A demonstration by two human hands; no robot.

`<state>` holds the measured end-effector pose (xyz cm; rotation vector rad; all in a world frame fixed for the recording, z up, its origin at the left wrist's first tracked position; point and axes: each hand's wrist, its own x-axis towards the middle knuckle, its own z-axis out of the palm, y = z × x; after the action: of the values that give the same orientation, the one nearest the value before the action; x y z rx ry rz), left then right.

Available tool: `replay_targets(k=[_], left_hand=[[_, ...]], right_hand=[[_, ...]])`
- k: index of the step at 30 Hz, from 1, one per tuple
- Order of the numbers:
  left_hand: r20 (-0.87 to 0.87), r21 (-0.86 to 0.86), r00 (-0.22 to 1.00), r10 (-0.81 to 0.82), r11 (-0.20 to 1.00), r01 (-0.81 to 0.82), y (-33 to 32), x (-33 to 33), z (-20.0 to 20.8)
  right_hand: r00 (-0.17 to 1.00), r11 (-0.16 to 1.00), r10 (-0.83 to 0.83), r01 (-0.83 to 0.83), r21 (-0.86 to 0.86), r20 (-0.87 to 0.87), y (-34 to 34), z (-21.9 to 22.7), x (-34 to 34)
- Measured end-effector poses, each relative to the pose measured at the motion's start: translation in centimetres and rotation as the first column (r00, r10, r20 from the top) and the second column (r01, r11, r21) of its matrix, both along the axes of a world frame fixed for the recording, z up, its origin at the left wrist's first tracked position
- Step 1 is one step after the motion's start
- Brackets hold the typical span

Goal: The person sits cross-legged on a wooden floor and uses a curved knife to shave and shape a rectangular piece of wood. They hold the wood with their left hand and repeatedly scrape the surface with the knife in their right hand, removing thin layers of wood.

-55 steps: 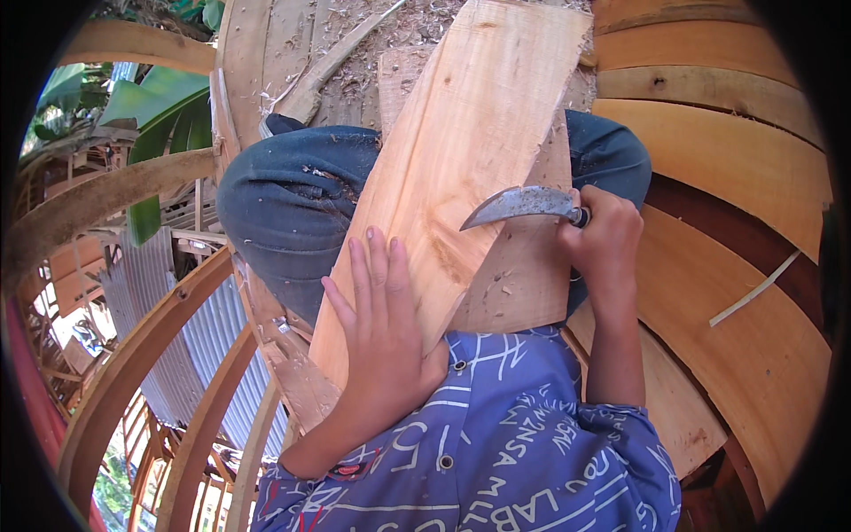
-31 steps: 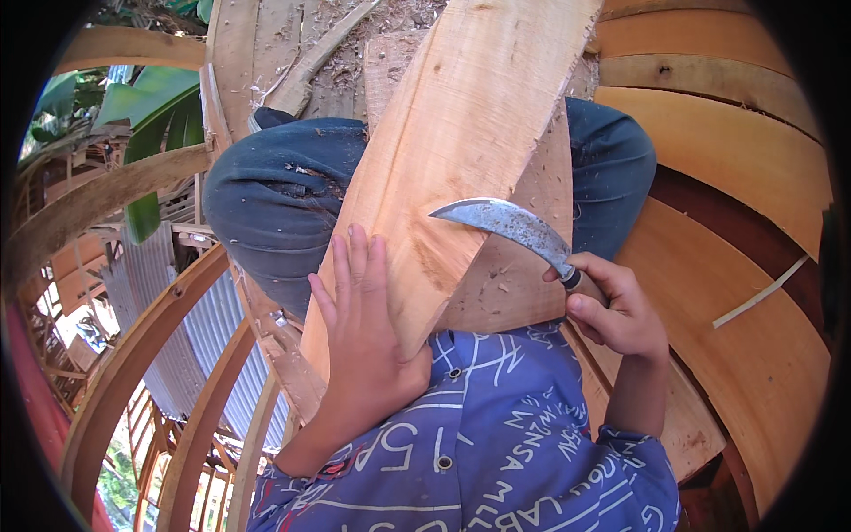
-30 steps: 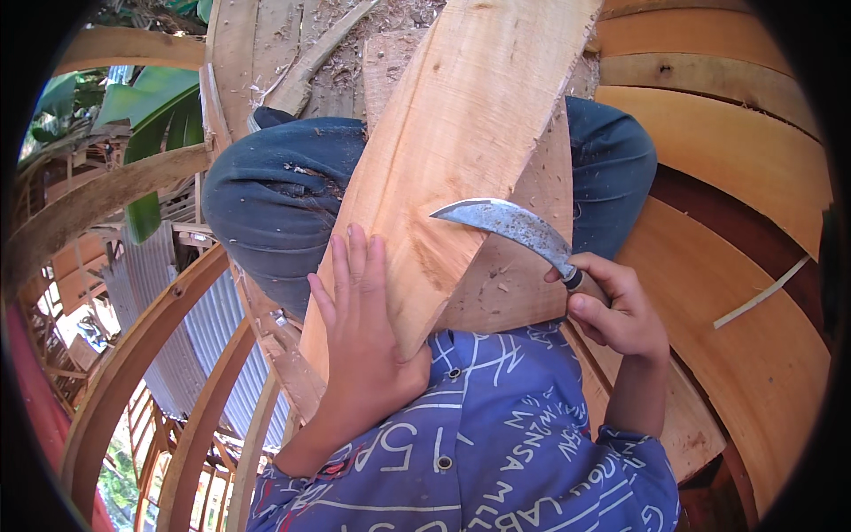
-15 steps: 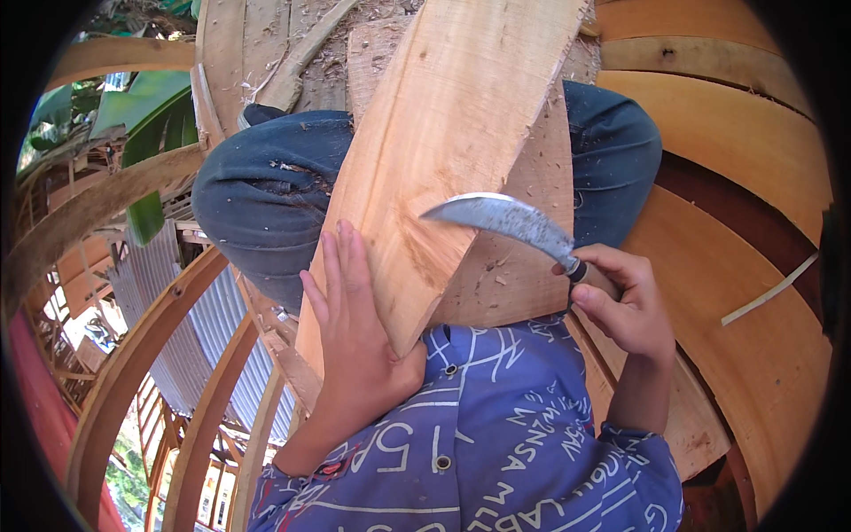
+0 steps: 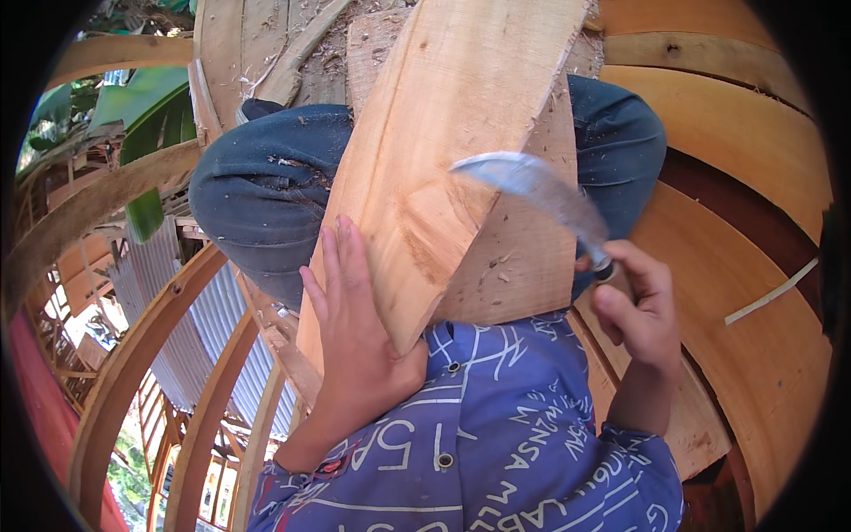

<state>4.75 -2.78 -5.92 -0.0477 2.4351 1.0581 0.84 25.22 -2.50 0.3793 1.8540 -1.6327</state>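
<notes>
Right hand point(image 5: 640, 309) gripped curved knife point(image 5: 567, 209), handle point(image 5: 614, 277) mostly hidden, blurred blade point(image 5: 539, 186) up-left of it. Left hand point(image 5: 355, 324) lay open, flat on pale board point(image 5: 443, 133) beneath it; board's far end cut off.

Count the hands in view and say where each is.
2: the left hand lies open on the pale plank, near its lower end; the right hand holds the curved knife. No other hand shows.

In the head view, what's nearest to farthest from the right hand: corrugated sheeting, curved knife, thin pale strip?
1. Curved knife: held in the right hand.
2. Thin pale strip: off to the right.
3. Corrugated sheeting: far left.
</notes>
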Motion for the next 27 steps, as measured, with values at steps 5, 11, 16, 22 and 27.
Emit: replay_targets(k=[5,11,16,22,27], left_hand=[[0.0,0.008,1.0,0.022,1.0,-0.022,-0.1,0.4,-0.2],[0.003,-0.008,1.0,0.005,1.0,-0.004,0.0,0.3,-0.1],[-0.005,0.003,1.0,0.004,1.0,-0.004,-0.1,0.3,-0.1],[-0.001,0.005,1.0,0.0,1.0,0.0,0.0,0.2,0.0],[0.006,0.005,1.0,0.009,1.0,-0.009,-0.1,0.3,0.0]], right_hand=[[0.988,0.986,-0.152,0.151,0.071,0.018,-0.8,-1.5,-0.7],[0.985,0.99,-0.138,0.139,-0.003,0.104,-0.7,-1.1,-0.6],[1.0,0.998,-0.002,0.0,0.066,0.021,-0.6,-1.4,-0.3],[0.994,0.995,-0.1,0.098,0.026,0.045,-0.6,-1.7,-0.8],[0.998,0.993,-0.066,0.066,0.098,-0.004,0.1,-2.0,-1.2]])
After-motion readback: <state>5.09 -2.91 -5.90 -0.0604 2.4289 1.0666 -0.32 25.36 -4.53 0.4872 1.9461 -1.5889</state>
